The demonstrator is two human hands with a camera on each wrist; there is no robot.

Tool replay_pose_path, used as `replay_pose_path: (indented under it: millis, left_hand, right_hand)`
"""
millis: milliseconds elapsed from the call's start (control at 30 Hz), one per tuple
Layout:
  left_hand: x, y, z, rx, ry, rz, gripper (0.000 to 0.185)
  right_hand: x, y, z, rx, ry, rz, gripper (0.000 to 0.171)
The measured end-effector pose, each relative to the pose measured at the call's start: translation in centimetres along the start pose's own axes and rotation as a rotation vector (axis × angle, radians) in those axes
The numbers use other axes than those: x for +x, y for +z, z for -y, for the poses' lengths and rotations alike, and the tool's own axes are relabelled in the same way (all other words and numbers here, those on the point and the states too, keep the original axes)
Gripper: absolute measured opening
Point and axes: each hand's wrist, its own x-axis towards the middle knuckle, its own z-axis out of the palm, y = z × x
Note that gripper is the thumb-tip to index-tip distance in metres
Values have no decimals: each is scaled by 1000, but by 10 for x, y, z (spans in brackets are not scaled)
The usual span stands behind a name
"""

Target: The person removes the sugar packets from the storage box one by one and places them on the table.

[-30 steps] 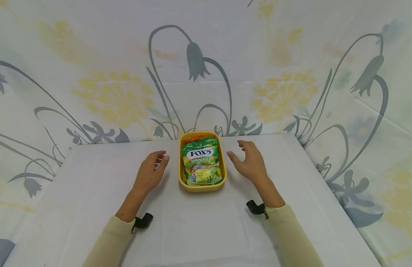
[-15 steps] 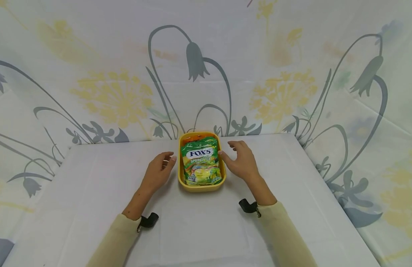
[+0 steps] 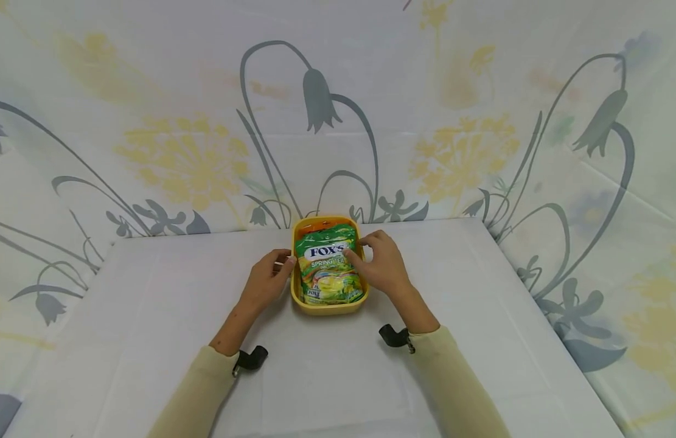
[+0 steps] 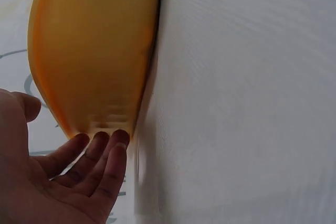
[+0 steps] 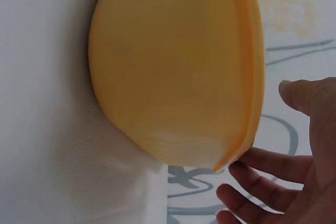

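A wide backdrop of white cloth printed with grey bellflowers and yellow dandelion heads [image 3: 195, 152] wraps round the scene on three sides, and in front of it lies the table [image 3: 151, 316] under a plain white cloth, giving the work a flat bed. At the far middle of it sits the shallow, rounded-rectangular yellow plastic tray [image 3: 328, 308], its long side running away from the person, right on the centre line between the two arms, so either side can get at it equally. Lying flat inside, filling almost all of it, is the green and yellow foil candy bag marked FOX'S Spring Tea [image 3: 329, 267], label up; a bit of orange packaging shows at the tray's far end, too little to identify. Now the hands: the left hand [image 3: 268, 281] sits against the tray's left wall, fingers straight and relaxed, fingertips [image 4: 105, 145] touching the yellow side by the rim, gripping nothing, seemingly there to brace the tray. The right hand [image 3: 383, 265] comes in over the right rim, fingers lightly bent, fingertips resting on the bag's upper right edge beside the logo; whether they pinch the foil yet I cannot tell. The right wrist view shows the fingers [image 5: 268, 163] spread beside the rim.
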Motion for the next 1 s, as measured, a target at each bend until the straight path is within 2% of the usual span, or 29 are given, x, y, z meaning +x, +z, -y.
replay_pose_path:
  millis: [200, 433, 667, 1000]
  left_hand:
    - [-1, 1, 2, -66, -57, 22, 41]
    - [0, 3, 3, -99, -65, 35, 34]
    - [0, 3, 5, -117, -64, 51, 35]
    - [0, 2, 8, -106, -64, 71, 39]
  right_hand:
    - [-1, 5, 2, -11, -27, 1, 45]
    - [-2, 6, 5, -4, -45, 0, 43]
    - [0, 11, 4, -23, -114, 34, 50]
    - [-2, 12, 6, 66, -70, 85, 58]
